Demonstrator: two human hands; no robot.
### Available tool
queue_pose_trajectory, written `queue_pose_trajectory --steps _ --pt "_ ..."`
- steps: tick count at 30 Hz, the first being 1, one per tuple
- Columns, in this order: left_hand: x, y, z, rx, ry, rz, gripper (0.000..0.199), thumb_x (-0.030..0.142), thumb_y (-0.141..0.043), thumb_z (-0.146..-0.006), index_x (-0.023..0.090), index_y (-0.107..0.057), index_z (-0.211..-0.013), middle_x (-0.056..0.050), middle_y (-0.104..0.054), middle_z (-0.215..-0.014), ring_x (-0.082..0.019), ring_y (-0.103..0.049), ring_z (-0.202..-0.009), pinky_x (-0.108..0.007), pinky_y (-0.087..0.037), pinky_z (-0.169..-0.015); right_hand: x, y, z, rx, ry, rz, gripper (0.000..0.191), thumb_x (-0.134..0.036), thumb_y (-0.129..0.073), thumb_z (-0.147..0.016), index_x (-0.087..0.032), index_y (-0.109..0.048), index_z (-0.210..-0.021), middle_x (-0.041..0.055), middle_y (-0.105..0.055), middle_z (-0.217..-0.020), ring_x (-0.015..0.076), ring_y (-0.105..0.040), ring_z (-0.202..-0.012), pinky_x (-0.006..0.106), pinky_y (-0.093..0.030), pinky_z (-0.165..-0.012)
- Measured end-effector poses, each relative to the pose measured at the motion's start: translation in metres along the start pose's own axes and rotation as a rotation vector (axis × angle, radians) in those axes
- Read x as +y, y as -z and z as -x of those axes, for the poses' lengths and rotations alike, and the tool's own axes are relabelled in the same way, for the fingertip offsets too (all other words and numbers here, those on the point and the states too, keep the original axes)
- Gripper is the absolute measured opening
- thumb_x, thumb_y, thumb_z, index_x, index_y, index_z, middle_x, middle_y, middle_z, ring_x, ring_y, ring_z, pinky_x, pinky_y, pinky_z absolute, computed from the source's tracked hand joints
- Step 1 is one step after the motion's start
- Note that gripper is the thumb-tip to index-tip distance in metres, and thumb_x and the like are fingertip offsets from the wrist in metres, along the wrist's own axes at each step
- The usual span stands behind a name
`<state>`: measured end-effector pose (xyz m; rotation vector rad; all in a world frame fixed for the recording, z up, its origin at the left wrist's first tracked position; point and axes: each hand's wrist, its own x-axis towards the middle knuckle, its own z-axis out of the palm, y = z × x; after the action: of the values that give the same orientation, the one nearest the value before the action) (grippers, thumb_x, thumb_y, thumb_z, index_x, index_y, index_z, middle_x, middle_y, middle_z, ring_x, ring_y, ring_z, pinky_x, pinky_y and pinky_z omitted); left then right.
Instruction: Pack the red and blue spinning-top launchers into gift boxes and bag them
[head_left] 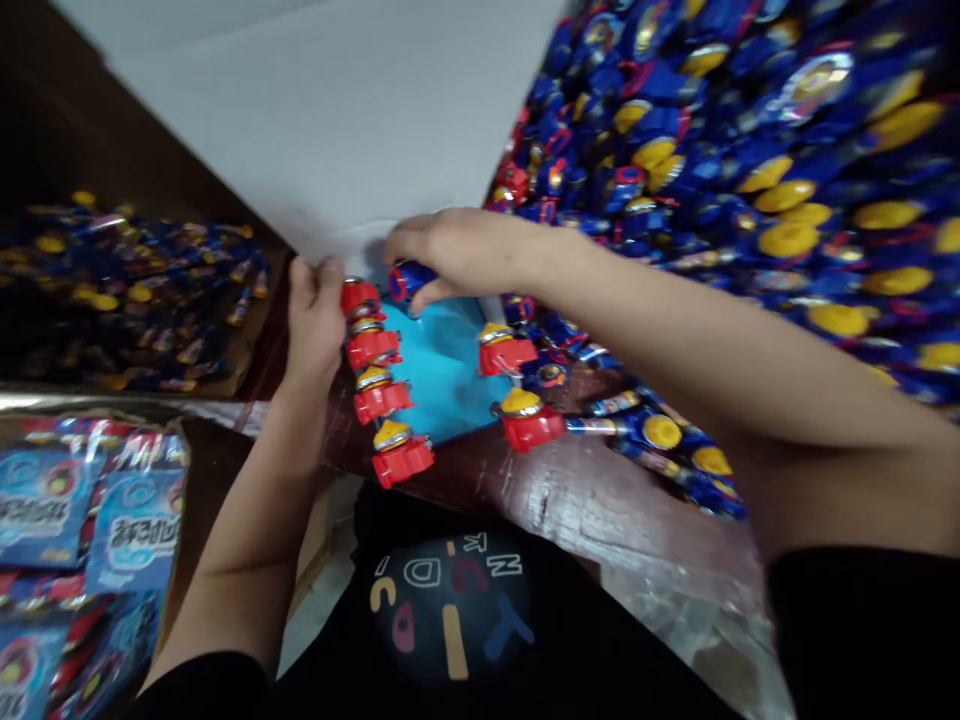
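A light blue sheet or tray lies in front of me, with several red toy pieces with yellow tops in a row along its left edge. Two more red pieces sit at its right edge. My right hand reaches over the far edge, fingers closed around a dark blue piece. At the far left corner my left hand is beside the farthest red piece, fingers bent; whether it grips that piece is unclear.
A big heap of blue and yellow toy pieces covers the right side. On the left stand a box of similar pieces and a box of blue printed packages. A large white panel rises behind the blue sheet.
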<state>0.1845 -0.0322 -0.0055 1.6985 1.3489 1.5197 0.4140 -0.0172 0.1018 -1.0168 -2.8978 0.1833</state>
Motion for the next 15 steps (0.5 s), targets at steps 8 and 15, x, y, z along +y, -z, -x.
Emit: queue_pose_trajectory --steps 8,15 --pt "0.058 0.013 0.011 -0.003 -0.659 -0.361 0.040 0.037 -0.069 -0.094 0.028 -0.075 -0.133 -0.006 -0.072 -0.137 -0.031 -0.064 -0.133 -0.053 -0.045 -0.121 -0.017 0.017 0.077 0.181 -0.277 -0.054 0.076 -0.036 -0.067 -0.103 -0.020 -0.035 -0.170 0.0126 -0.041 -0.172 0.0267 -0.054 -0.146 0.036 -0.051 -0.114" --pt "0.072 0.011 -0.019 -0.579 -0.372 -0.386 0.041 0.049 -0.064 -0.099 0.080 -0.061 -0.126 0.047 -0.058 -0.132 -0.024 -0.068 -0.134 -0.056 -0.049 -0.130 0.020 0.010 0.374 0.369 -0.915 0.359 0.066 -0.071 -0.059 -0.101 -0.013 -0.074 -0.129 0.0191 -0.078 -0.110 0.0250 -0.073 -0.091 0.039 -0.059 -0.084"
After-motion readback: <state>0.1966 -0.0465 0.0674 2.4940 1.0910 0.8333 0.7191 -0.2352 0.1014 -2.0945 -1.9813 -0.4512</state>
